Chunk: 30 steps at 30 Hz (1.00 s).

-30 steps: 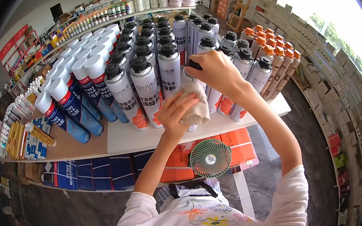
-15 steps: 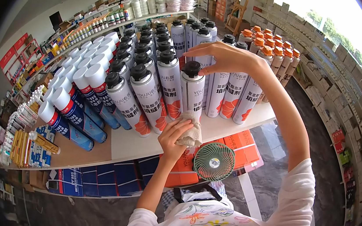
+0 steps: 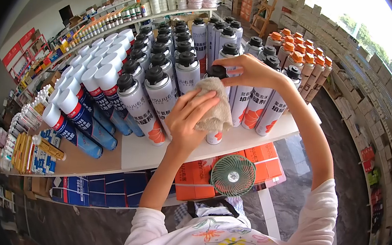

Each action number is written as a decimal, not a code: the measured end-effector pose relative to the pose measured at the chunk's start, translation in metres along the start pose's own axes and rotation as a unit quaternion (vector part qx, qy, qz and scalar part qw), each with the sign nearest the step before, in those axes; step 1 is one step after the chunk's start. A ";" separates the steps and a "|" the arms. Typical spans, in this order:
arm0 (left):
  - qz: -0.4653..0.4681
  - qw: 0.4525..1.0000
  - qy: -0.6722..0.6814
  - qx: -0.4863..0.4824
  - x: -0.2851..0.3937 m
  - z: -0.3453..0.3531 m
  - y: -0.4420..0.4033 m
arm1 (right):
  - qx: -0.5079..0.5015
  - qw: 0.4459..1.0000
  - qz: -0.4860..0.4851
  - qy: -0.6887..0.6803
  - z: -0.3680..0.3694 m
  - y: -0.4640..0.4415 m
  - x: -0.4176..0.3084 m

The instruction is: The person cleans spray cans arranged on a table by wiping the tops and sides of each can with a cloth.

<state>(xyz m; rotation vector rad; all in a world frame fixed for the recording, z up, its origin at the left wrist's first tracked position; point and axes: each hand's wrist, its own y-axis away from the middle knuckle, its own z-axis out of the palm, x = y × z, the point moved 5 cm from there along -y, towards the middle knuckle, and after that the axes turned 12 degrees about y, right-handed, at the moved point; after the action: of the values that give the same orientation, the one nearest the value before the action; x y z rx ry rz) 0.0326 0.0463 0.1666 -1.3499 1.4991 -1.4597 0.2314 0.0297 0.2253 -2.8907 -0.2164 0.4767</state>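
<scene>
My left hand (image 3: 190, 117) is closed on a beige cloth (image 3: 216, 109) and presses it to the front of a white spray can. The cloth hides most of that can; its black cap (image 3: 217, 70) shows above and its foot (image 3: 214, 138) below. From the right, my right hand (image 3: 251, 71) arches over the can, thumb and fingertips closed round the cap. Beside it on the left stand matching white cans (image 3: 187, 76) with black caps and orange prints. More of the same cans (image 3: 257, 107) stand under my right wrist.
Blue cans with white caps (image 3: 88, 123) fill the table's left part. Orange-capped cans (image 3: 306, 69) stand at the back right. A green fan (image 3: 233, 175) is in front of my body, near orange boxes (image 3: 194, 180) below the white tabletop (image 3: 144, 158). Shelves line both sides.
My left hand has moved the cloth up from the can's foot to its upper body. My right fingers have closed in on the cap. The view has shifted slightly.
</scene>
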 end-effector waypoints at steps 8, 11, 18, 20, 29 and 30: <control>-0.032 0.999 0.001 -0.044 -0.019 0.037 0.099 | 0.134 0.990 0.012 -0.041 0.007 0.019 -0.001; -0.044 0.996 -0.005 -0.079 -0.019 0.036 0.096 | 0.138 0.989 0.026 -0.035 0.010 0.016 -0.004; 0.028 0.999 -0.010 0.026 -0.011 0.020 0.022 | 0.176 0.982 0.020 -0.062 0.012 0.017 -0.007; 0.024 0.999 -0.025 0.015 -0.013 0.024 0.054 | 0.191 0.979 0.046 -0.053 0.019 0.021 -0.009; 0.009 0.992 -0.058 -0.108 -0.016 0.039 0.110 | 0.262 0.962 0.069 0.000 0.022 0.025 -0.015; 0.008 0.992 -0.058 -0.109 -0.010 0.038 0.089 | 0.262 0.963 0.070 -0.001 0.022 0.027 -0.021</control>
<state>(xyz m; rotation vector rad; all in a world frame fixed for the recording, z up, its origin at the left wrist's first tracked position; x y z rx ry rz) 0.0502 0.0316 0.0725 -1.5201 1.6260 -1.2133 0.2072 0.0038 0.2055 -2.3934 0.1049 0.4754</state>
